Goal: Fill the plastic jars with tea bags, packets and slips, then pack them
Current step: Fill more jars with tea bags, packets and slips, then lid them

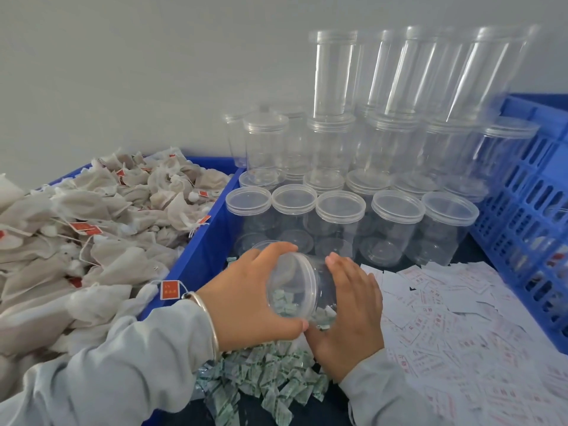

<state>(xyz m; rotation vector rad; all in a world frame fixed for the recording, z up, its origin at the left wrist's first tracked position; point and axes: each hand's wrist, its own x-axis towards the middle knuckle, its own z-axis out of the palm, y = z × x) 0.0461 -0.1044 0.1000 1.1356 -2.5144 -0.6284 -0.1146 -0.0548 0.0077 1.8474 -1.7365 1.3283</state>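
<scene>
Over the packets (270, 379), both hands grip a tilted jar (319, 287): left hand (246, 296) curls round its lid (292, 285), right hand (350, 305) wraps the body, axis slanting away-right.

clear lidded jar (295, 290): tilted sideways | tea bags (92, 229): heaped in blue bin (203, 250)

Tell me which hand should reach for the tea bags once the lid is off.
Left, probably. The left hand grips the clear plastic jar's lid and sits beside the blue bin of white tea bags; the right hand steadies the jar's body.
</scene>
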